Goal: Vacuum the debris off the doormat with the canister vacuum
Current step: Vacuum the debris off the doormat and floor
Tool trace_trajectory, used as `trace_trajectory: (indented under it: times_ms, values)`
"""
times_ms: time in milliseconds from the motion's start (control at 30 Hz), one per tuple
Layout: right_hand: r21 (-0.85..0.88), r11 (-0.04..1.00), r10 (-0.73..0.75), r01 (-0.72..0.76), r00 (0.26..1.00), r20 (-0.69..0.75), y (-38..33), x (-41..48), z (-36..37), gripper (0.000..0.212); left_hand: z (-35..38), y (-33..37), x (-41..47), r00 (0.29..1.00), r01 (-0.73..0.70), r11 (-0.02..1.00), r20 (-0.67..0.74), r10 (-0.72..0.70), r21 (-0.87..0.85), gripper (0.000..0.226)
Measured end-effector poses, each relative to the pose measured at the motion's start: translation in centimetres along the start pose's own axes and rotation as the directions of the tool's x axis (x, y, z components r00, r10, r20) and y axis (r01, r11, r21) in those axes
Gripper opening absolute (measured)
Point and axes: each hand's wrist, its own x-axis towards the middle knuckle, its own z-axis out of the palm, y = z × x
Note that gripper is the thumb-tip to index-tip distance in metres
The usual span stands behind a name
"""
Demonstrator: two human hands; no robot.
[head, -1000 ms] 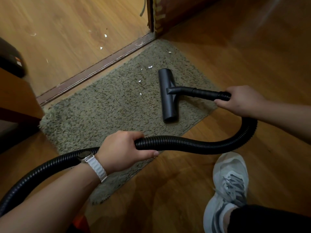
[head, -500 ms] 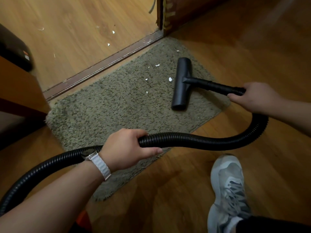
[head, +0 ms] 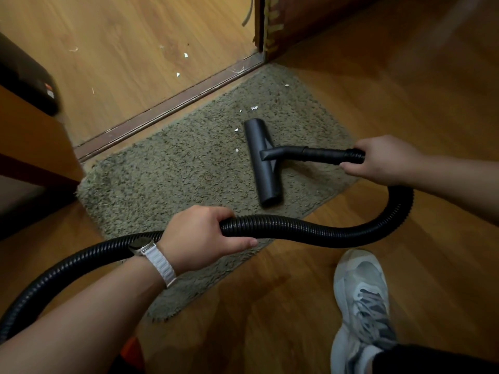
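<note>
black hose (head: pixel 297 230), olive-flecked doormat (head: pixel 167 184), white debris (head: pixel 253 108)

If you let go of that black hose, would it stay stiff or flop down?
Probably flop: the ribbed hose curves in a loop between the left hand and the right hand, so it looks bendy. Its ridges likely make it grippy, not slippery.

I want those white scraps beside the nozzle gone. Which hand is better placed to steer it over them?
The right hand. It grips the wand right behind the nozzle, which sits on the doormat beside the scraps. The left hand only holds the hose mid-length, away from the nozzle.
</note>
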Motion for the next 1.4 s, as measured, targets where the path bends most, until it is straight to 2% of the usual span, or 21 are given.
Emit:
trace_trajectory:
  times_ms: [200,300,733,933,1167,1267,1400]
  values:
    - [-0.059,0.993,-0.102,0.106,0.993,0.063,-0.7,-1.1,0.7,0.028,0.1,-0.2,-0.2,0.999,-0.038,0.999,0.021,0.037,0.035,0.070]
    - [-0.080,0.988,-0.132,0.136,0.990,0.049,-0.9,-0.7,1.1,0.027,0.0,-0.2,-0.2,0.999,-0.038,0.998,0.036,0.036,0.044,0.066]
    - [-0.021,1.000,-0.011,0.009,0.995,-0.099,-1.3,3.1,-0.3,0.034,-0.4,-1.2,0.1,0.999,0.045,0.999,0.010,-0.045,-0.020,0.056]
    - [-0.058,0.992,-0.111,0.108,0.993,-0.035,-4.1,4.2,-1.4,0.034,-1.0,-1.3,-0.7,0.998,0.056,0.998,-0.038,-0.056,0.020,0.058]
    - [-0.194,0.937,-0.279,0.291,0.956,0.087,-7.1,2.5,-1.3,0.028,-1.3,-1.2,-1.8,0.999,0.027,0.994,-0.048,-0.022,0.105,0.061]
    - [-0.220,0.929,-0.286,0.298,0.955,0.085,-6.9,1.9,-1.1,0.029,-1.1,-1.3,-2.2,1.000,0.015,0.995,-0.017,-0.014,0.096,0.064]
    - [-0.192,0.955,-0.219,0.224,0.974,0.051,-5.6,1.5,-1.4,0.031,-1.4,-1.3,-2.2,1.000,0.019,0.996,-0.024,-0.017,0.083,0.065]
